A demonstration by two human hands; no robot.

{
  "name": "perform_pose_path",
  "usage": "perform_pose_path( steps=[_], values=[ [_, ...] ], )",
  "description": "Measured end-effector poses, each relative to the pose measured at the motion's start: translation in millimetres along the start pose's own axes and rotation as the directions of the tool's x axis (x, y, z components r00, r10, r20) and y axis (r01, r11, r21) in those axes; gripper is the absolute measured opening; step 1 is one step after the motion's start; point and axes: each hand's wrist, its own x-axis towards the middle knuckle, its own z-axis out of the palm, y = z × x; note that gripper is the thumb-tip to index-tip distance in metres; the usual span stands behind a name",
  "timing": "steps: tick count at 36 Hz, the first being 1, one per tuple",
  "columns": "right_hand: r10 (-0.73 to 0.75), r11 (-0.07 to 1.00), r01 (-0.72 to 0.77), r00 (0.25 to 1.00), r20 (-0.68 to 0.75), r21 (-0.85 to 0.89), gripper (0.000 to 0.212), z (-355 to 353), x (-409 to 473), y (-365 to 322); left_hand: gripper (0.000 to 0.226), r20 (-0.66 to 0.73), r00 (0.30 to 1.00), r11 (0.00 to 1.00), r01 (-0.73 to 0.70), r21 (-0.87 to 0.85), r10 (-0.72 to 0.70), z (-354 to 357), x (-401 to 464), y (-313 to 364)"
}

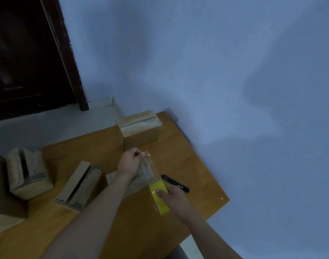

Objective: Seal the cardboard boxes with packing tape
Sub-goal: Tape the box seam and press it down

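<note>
Yellow tape roll [160, 199], brown boxes [141, 131], seemingly black pen [175, 183], orange-brown table [197, 165].

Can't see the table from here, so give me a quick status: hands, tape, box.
Left hand pinches the clear tape strip. Right hand grips the yellow tape roll. Strip stretched above the box, not stuck down. Black pen beside it, clear.

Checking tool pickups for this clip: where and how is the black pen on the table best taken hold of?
Pinch the pen across its slim middle, from above. It lies flat on the table, right of the right hand, with bare wood along both sides.
</note>
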Motion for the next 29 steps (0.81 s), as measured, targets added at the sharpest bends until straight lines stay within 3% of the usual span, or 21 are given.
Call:
perform_pose_path(
  steps=[29],
  values=[
    [0.148,0.979,-0.151,0.989,0.028,0.139,0.031,0.1,31.5,21.2,0.014,0.015,0.995,0.986,0.097,0.137,-0.100,5.4,18.6,-5.7]
  ],
)
